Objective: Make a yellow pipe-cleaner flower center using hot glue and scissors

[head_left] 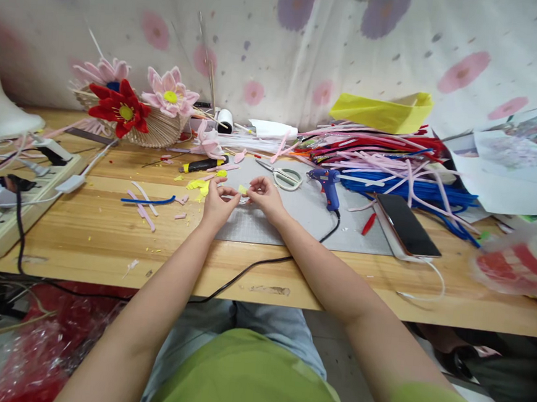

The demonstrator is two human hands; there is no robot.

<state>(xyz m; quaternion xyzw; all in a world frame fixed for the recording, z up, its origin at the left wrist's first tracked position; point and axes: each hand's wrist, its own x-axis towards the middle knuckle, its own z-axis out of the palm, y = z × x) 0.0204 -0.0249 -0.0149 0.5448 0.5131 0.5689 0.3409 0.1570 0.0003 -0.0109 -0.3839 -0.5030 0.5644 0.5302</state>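
Above the grey cutting mat, both hands meet around a small pale-yellow piece, which looks like paper or felt. My right hand pinches it between thumb and fingertips. From the other side, my left hand has its fingers curled, with thumb and fingertip closed at the piece's edge. Bright yellow scraps and a small yellow disc lie just beyond the left hand. Scissors with pale handles rest behind the right hand, and a blue glue gun lies to its right.
Pipe cleaners are heaped at the back right, beside a phone. A basket holds fuzzy flowers. A power strip sits at left. The glue gun's black cord runs beneath my forearms. A yellow-black cutter lies behind.
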